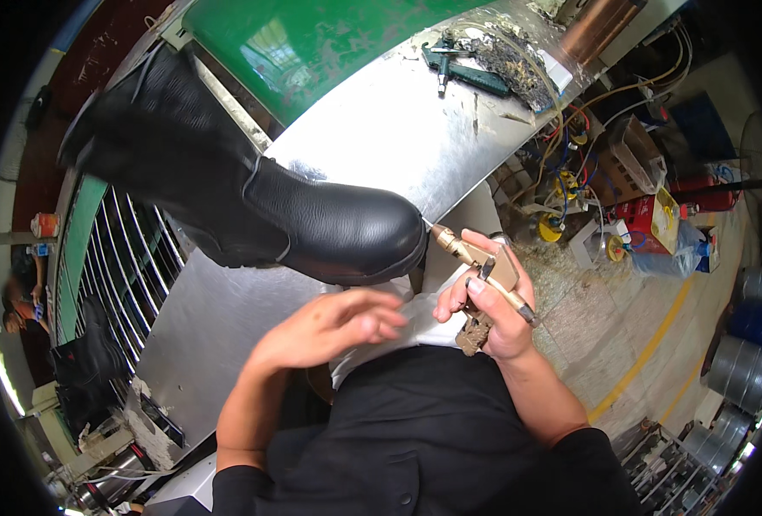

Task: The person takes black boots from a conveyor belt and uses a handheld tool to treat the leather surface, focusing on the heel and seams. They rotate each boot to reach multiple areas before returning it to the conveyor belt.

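Note:
A tall black leather boot (329, 225) lies across the view over the metal table, its toe to the right and its blurred shaft up to the left. What holds it up is hidden. My right hand (510, 318) is wrapped round a brass-coloured spray gun (503, 268), whose slim nozzle points at the boot's toe. Whether the nozzle tip touches the leather I cannot tell. A brown, crusted lump hangs from the gun's lower end. Just below the boot's sole, my left hand (333, 329) has its fingers stretched out, slightly smeared, with nothing in it.
Beyond the boot stands a shiny metal table (381, 129) beside a green surface (312, 43). Dark green tools (471, 73) lie by a crusted heap. Hoses and yellow-capped vessels (551, 226) crowd the right. A wire rack (131, 258) and another dark boot (93, 353) are at left.

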Demonstrator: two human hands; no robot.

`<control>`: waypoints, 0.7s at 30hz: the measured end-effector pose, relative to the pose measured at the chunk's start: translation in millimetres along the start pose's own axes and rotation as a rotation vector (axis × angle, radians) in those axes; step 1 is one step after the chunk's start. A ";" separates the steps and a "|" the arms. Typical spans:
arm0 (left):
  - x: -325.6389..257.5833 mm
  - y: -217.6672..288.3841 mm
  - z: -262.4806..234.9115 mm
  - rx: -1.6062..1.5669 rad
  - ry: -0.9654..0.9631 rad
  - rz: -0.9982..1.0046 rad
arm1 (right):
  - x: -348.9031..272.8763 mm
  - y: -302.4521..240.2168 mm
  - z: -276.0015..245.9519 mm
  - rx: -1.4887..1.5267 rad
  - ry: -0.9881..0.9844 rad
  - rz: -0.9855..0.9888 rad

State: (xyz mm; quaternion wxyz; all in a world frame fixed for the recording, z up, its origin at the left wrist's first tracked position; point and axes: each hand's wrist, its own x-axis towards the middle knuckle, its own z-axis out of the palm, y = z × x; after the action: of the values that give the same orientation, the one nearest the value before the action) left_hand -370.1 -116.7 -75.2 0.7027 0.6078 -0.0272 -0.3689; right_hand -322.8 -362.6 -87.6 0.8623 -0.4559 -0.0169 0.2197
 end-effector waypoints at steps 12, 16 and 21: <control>-139.4 19.0 -113.0 0.580 1.017 0.367 | 2.1 13.4 -12.1 -0.042 -0.086 0.007; -123.2 -33.2 -127.6 0.125 1.012 0.881 | 8.8 11.1 -11.4 -0.002 -0.097 0.034; -138.3 -57.4 -72.1 0.225 1.275 0.998 | 41.8 -10.7 -6.4 -0.008 -0.144 0.151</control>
State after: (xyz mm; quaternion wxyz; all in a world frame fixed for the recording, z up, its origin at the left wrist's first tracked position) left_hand -463.3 20.4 -87.4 0.5995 0.6841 0.0733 0.4089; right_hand -279.7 -356.3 -90.0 0.8380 -0.4424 -0.0456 0.3163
